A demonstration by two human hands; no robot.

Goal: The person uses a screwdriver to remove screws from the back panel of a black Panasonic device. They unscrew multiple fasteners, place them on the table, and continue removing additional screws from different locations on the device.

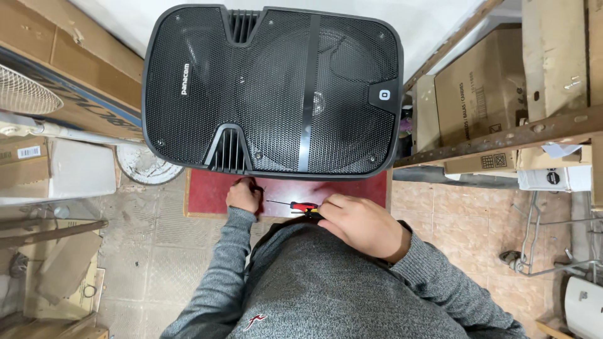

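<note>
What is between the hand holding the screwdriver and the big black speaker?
Nothing visible blocks it. The right hand holds the red-handled screwdriver over the red tabletop, with only bare tabletop between it and the speaker. The left hand rests off to the side by the speaker's lower edge.

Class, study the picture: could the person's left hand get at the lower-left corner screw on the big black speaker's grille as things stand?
Probably yes. The left hand rests on the red table just below the speaker; nothing covers that corner of the grille.
</note>
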